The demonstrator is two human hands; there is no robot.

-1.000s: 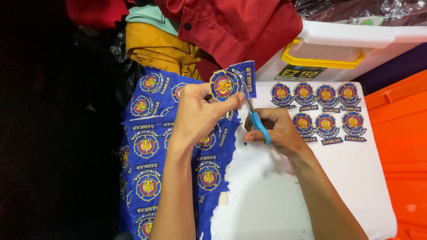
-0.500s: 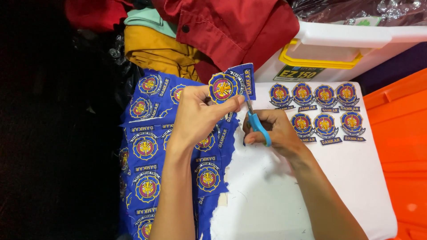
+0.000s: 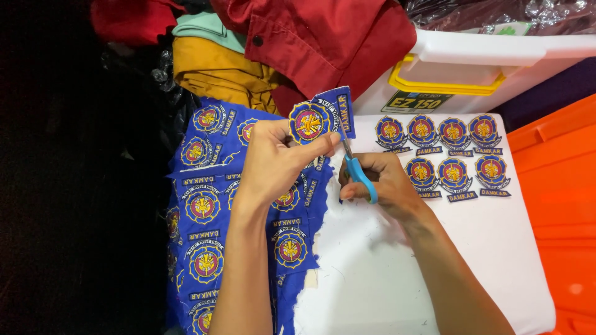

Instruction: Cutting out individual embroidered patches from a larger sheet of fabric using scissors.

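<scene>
My left hand [image 3: 273, 164] pinches a round blue, gold and red embroidered badge [image 3: 309, 121] that is still joined to a blue fabric strip, holding it up above the sheet. My right hand [image 3: 382, 183] grips small scissors with blue handles [image 3: 359, 174], their blades pointing up at the badge's lower right edge. Under my left arm lies a blue fabric sheet [image 3: 205, 205] covered with several uncut badges. Several cut-out badges [image 3: 444, 152] with small blue name strips lie in two rows on the white board [image 3: 434, 273] to the right of my hands.
A white plastic box with a yellow handle [image 3: 472, 65] stands at the back right. Red [image 3: 323, 37], mustard [image 3: 217, 71] and pale green clothes are piled at the back. An orange surface [image 3: 559, 205] borders the board's right side. Dark space lies to the left.
Both hands stay almost in place. The held badge has turned slightly and the scissors have shifted a little along its edge.
</scene>
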